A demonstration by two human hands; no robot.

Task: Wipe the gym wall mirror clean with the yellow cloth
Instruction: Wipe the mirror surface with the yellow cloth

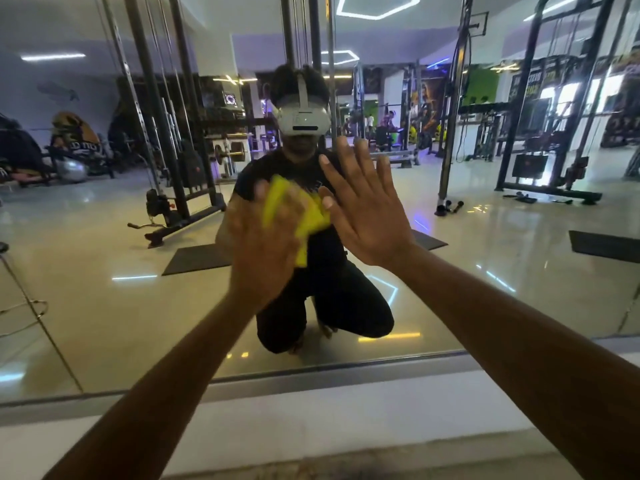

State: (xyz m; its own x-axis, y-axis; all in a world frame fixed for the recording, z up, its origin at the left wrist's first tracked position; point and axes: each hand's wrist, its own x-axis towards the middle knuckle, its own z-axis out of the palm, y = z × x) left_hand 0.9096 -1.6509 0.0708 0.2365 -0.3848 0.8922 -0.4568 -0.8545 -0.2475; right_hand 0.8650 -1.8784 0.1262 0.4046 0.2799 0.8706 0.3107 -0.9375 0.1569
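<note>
Your left hand (pixel 266 244) presses the cloth (pixel 304 216) against the mirror (pixel 104 271); the hand is blurred, so you cannot tell how far the fingers curl, only that the cloth sits under the palm and fingers. Your right hand (pixel 367 209) lies flat on the glass, fingers straight and spread, holding nothing.

The cloth is bunched, and its visible part runs up and down, long axis roughly vertical. It shows past the right side of the left hand and reaches toward the right thumb; whether it touches that thumb is not clear. So the cloth lies between your two hands, directly under the left and just beside the right. The left hand is the one that does the wiping; the right looks like a brace.

Judging from where the cloth sits, about the middle of the pane at chest height of your reflection, the next stroke has free glass to the left and below, while to the right your own right hand is in the way unless you lift it.

Count: one cloth, one mirror, two hands, both on the glass. Below the mirror runs one ledge (pixel 311 417). In the glass you see your kneeling reflection and gym machines standing on a shiny floor.
</note>
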